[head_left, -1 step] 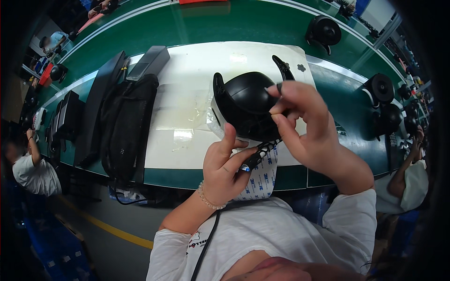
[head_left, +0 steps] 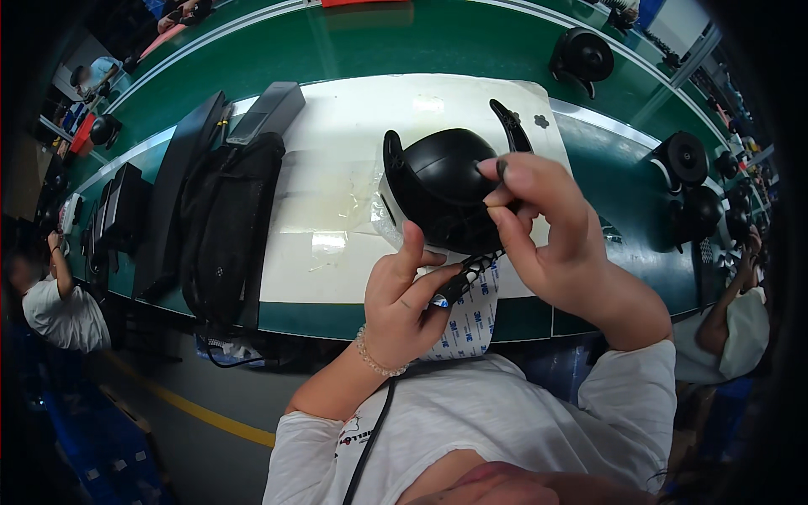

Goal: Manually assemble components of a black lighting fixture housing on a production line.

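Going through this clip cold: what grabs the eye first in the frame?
Dead centre, both hands work on a round black plastic housing held over the white mat: the right hand pinches its edge, the left hand supports it from below. To the left lies a black bag; similar black units sit along the green bench at right.

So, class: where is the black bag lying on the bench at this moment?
In the head view the black bag lies on the left part of the white mat, beside a long black case, well left of the black dome-shaped housing held in both hands.
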{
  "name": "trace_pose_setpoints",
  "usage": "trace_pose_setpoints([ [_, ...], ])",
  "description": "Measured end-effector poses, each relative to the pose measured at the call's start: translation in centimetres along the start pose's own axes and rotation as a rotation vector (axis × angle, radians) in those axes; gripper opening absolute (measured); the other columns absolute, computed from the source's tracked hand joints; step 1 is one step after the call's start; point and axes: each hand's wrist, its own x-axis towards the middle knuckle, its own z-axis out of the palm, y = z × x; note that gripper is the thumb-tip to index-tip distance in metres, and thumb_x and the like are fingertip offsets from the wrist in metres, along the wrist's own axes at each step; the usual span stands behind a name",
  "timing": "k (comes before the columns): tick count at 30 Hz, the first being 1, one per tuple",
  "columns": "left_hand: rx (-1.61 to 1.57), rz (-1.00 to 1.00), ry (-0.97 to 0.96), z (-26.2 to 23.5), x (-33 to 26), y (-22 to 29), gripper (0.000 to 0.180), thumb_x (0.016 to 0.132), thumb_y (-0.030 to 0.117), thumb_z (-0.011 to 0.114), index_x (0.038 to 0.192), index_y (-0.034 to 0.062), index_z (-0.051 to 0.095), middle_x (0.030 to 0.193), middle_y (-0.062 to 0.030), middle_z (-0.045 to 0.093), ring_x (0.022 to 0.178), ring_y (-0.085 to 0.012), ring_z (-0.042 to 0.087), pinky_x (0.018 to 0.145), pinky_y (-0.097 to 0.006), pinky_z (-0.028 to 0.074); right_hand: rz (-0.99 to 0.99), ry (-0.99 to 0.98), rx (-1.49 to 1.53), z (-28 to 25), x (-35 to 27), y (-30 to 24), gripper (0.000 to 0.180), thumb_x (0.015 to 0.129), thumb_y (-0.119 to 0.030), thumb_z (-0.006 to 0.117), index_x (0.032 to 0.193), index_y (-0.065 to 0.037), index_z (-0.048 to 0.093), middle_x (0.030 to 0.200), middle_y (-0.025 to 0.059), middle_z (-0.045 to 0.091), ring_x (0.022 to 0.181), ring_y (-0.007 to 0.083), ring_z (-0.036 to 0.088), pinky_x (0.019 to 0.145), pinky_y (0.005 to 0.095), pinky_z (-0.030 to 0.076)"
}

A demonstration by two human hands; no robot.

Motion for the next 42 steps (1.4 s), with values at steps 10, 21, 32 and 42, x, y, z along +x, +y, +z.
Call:
trace_pose_setpoints([
  [10,-0.007,0.008,0.021,0.1,-0.1,0.0,0.035,0.049,-0.006,0.057,0.083,0.0015,0.062,0.136,-0.0225,0.031,0.075,-0.0206,0.059,0.064,-0.029,0.042,0.068,0.036,0.074,-1.6,-1.7,-0.5,0.06,0.076,0.008,0.055,0.125,-0.009,0.025,0.107,0.0157,0.054,0.084,0.0162,0.058,0.069,0.0247,0.043],
  [21,0.027,0.019,0.022,0.1,0.0,0.1,0.034,0.049,-0.007,0.058,0.082,0.0014,0.062,0.136,-0.0209,0.031,0.074,-0.0203,0.058,0.063,-0.029,0.041,0.213,0.082,0.088,0.4,-3.1,-0.3,0.05,0.075,0.003,0.059,0.117,-0.008,0.035,0.084,0.0029,0.059,0.087,0.0148,0.053,0.085,0.0334,0.031],
  [32,0.046,0.018,0.018,0.1,-0.3,0.1,0.034,0.047,-0.006,0.058,0.08,0.0004,0.06,0.136,-0.0211,0.031,0.078,-0.0193,0.059,0.066,-0.03,0.039,-0.163,0.079,-0.408,0.3,-5.2,0.3,0.035,0.067,-0.005,0.065,0.099,-0.012,0.053,0.1,-0.0007,0.064,0.09,0.0147,0.057,0.082,0.0339,0.028],
  [42,0.05,-0.003,0.019,0.2,-0.4,0.0,0.031,0.05,-0.006,0.058,0.08,-0.0003,0.06,0.137,-0.0213,0.03,0.076,-0.0182,0.06,0.067,-0.029,0.039,0.298,0.25,0.087,-1.7,-4.4,1.7,0.015,0.078,-0.013,0.064,0.09,-0.008,0.055,0.124,0.0123,0.043,0.125,0.03,0.031,0.098,0.0388,0.027],
])
